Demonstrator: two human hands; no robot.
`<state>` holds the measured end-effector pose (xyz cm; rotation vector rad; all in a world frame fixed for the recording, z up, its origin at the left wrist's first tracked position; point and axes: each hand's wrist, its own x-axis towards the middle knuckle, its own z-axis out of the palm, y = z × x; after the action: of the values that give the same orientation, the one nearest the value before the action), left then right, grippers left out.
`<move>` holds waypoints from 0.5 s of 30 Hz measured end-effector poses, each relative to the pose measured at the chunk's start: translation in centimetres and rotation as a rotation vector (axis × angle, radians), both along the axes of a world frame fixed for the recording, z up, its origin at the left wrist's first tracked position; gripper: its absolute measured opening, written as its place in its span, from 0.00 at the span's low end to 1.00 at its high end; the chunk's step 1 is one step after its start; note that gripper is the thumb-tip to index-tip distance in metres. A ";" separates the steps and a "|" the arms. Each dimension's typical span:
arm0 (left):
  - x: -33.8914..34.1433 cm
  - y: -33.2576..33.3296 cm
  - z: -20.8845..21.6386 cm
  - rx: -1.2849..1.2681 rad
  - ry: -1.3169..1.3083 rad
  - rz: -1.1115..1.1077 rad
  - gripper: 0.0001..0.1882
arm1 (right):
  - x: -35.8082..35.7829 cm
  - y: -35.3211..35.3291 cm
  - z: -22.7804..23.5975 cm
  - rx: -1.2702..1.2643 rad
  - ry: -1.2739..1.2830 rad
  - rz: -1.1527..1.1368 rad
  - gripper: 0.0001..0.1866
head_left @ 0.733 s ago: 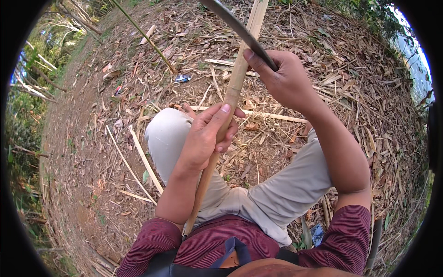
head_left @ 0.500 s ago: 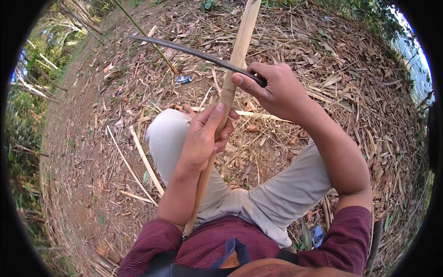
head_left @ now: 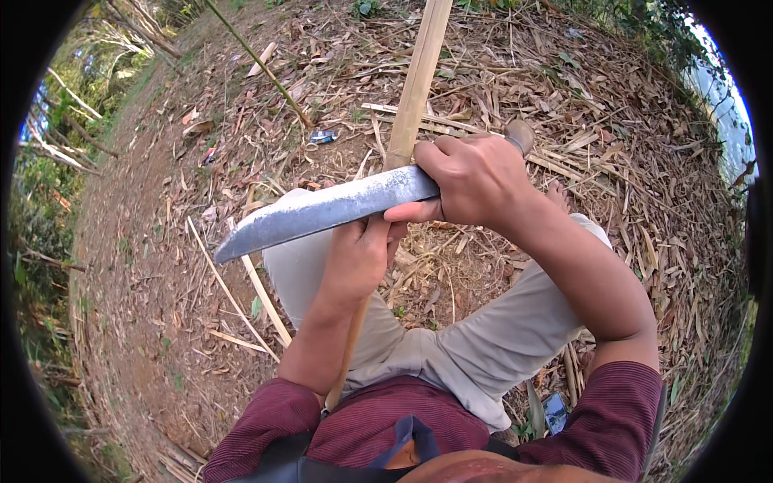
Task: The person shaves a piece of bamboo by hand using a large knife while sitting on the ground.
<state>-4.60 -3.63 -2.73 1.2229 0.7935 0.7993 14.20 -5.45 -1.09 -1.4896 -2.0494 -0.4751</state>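
A long split bamboo strip (head_left: 417, 84) runs from my lap up past the far edge of the view. My left hand (head_left: 355, 256) is closed around it below the blade, its fingers partly hidden. In my right hand (head_left: 475, 179) is a machete (head_left: 322, 208) with a broad grey blade, its pale face turned up. The blade lies across the bamboo just above my left hand, tip pointing left. My right fist sits near the blade's base, thumb stretched along its lower edge, and the brown handle end (head_left: 519, 135) sticks out beyond it.
Thin split strips (head_left: 259, 291) lie on the ground to the left of my knee. Further cut pieces (head_left: 451, 121) rest among dry leaves ahead. A green stalk (head_left: 258, 60) slants in from the far left, near a small blue wrapper (head_left: 323, 137). Beside my right hip lies a shiny blue object (head_left: 555, 413).
The machete has come nearer along the bamboo and turned from edge-on to showing its broad face. My right hand has rolled over with it; my left hand still grips the bamboo.
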 end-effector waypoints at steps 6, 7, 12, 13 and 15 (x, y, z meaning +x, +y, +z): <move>-0.1 -0.1 0.1 0.098 0.061 -0.005 0.17 | 2.1 2.1 -0.4 0.203 -0.090 0.037 0.42; -1.2 -0.4 0.4 0.056 0.053 -0.029 0.16 | 3.0 2.5 0.3 0.127 -0.039 -0.043 0.40; 0.0 -1.4 -0.1 0.037 0.013 -0.093 0.20 | 14.3 2.7 1.7 0.062 0.853 -0.461 0.37; 0.3 -1.1 0.2 -0.041 -0.012 -0.130 0.20 | 13.7 1.7 0.4 0.000 1.053 -0.419 0.37; -0.1 0.1 1.3 -0.189 -0.017 -0.214 0.21 | 9.4 0.6 1.7 -0.148 1.145 -0.255 0.36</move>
<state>-4.70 -3.53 -1.47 1.1085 0.6945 0.5463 23.65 -4.84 0.60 -1.5588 -1.0020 0.4029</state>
